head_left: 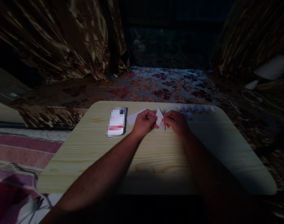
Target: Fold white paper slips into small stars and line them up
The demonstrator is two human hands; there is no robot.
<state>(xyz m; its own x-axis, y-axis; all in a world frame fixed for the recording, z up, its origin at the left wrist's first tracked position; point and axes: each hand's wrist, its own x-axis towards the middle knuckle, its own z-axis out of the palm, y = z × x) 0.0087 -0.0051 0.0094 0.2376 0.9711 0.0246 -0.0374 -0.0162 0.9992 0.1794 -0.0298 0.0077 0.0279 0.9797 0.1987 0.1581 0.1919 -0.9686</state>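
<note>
A small folded piece of white paper (160, 119) is held between both hands above the far part of a light wooden table (155, 155). My left hand (143, 123) pinches its left side with curled fingers. My right hand (176, 123) pinches its right side, fingers closed. Another flat sheet of white paper (134, 117) lies on the table just left of my left hand.
A phone (116, 121) lies on the table to the left of the hands. A row of several small folded white paper pieces (196, 109) sits along the far right edge. Patterned bedding and dark curtains surround the table; a white cable (251, 96) lies at right.
</note>
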